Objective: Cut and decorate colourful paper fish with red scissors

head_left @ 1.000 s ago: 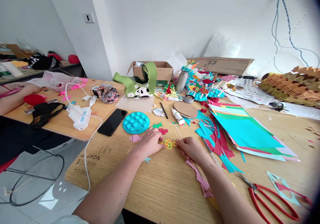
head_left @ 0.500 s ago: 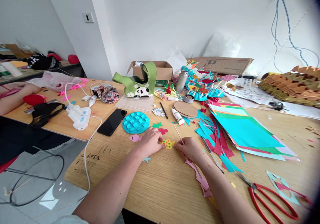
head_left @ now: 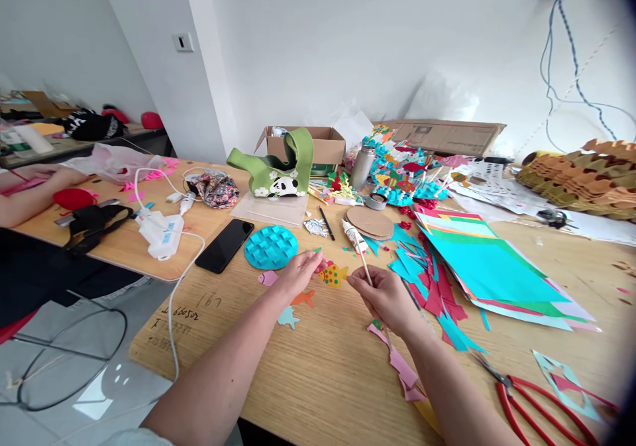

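My left hand (head_left: 302, 272) reaches over the table with its fingers stretched out, partly covering a red and a green paper cutout. Just right of its fingertips is a yellow paper fish (head_left: 334, 275) with coloured dots. My right hand (head_left: 381, 295) is closed round a thin pale stick (head_left: 364, 259) that points up and away, its fingertips close to the fish's tail. Around my left hand and wrist lie a pink paper fish (head_left: 268, 278), an orange cutout (head_left: 304, 298) and a light blue cutout (head_left: 288, 317). A white glue bottle (head_left: 354, 235) lies beyond the stick.
A blue woven paper disc (head_left: 271, 247) and a phone (head_left: 224, 246) lie to the left. Paper scraps (head_left: 450, 293), coloured sheets (head_left: 497, 267) and red-handled scissors (head_left: 541, 406) are at the right. A green panda bag (head_left: 283, 174) stands behind. Another person's arm (head_left: 34, 191) rests far left.
My left hand has moved slightly up and off the yellow fish's head, uncovering the orange cutout. The yellow fish has shifted a little farther away. My right hand keeps the stick, now more upright.
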